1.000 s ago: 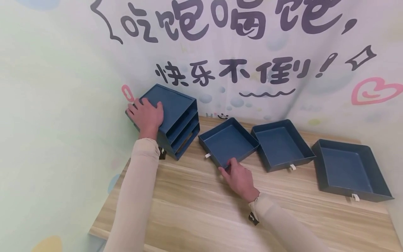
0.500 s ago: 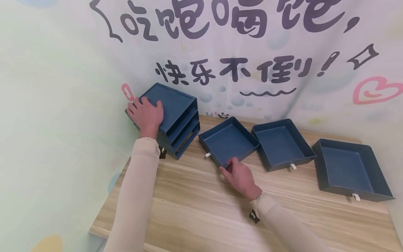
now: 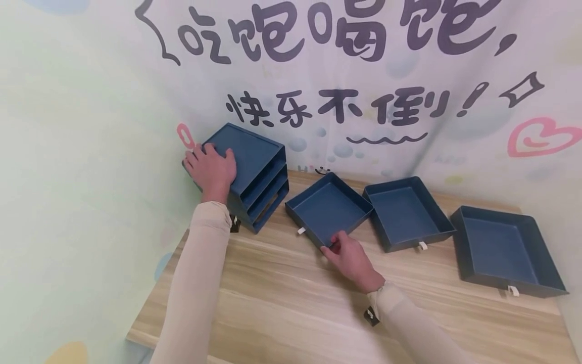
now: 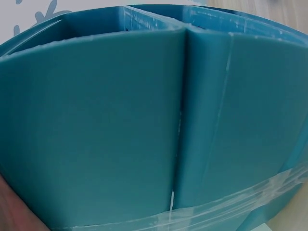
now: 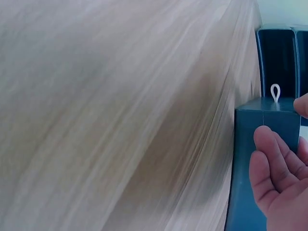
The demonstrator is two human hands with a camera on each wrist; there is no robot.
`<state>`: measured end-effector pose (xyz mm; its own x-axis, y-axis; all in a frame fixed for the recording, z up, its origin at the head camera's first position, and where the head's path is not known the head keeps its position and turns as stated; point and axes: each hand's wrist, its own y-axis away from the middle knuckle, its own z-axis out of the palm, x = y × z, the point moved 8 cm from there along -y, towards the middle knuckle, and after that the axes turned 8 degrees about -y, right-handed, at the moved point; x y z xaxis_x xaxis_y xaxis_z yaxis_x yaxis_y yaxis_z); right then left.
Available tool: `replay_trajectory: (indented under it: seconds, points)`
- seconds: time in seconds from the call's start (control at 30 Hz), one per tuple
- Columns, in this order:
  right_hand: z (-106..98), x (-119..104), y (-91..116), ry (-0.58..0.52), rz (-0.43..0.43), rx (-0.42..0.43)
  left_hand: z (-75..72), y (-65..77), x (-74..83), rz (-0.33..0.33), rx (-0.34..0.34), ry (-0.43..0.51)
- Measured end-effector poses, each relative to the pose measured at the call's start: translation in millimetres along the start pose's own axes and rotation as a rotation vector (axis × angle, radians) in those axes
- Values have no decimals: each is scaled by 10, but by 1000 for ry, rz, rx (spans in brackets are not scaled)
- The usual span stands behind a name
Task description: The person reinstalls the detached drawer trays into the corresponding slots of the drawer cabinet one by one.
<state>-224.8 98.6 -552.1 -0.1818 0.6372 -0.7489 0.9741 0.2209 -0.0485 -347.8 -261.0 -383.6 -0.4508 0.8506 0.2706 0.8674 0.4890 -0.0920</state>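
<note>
My left hand [image 3: 212, 172] rests with spread fingers on top of a dark blue drawer cabinet [image 3: 250, 149], whose several slots stand bare at the front. In the left wrist view, the cabinet's side [image 4: 91, 130] fills the picture, with clear tape [image 4: 226, 204] across its lower part. To the right of the cabinet lies a shallow blue drawer [image 3: 327, 207] with a white pull loop [image 3: 301, 231]. My right hand [image 3: 352, 260] pinches the rim of that drawer near its front corner, thumb outside. In the right wrist view, fingers [image 5: 272, 159] lie along the drawer's wall [image 5: 245, 192].
Two more blue drawers, a middle one [image 3: 404, 212] and a far right one [image 3: 502, 247], sit on the wooden table [image 3: 282, 308], pull loops facing me. A printed cloth wall [image 3: 318, 146] runs close behind them. The table's left edge meets a pale wall [image 3: 91, 202].
My right hand has shifted slightly right along the rim, and the drawer it grips has turned a little. My left hand stays on the cabinet. The head view has tilted slightly.
</note>
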Motion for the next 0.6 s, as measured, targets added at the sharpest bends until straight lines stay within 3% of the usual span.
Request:
replay_trajectory:
  seconds: [0.6]
  points:
    - [-120, 177, 18, -53, -74, -99, 6, 12, 4, 4, -15, -2]
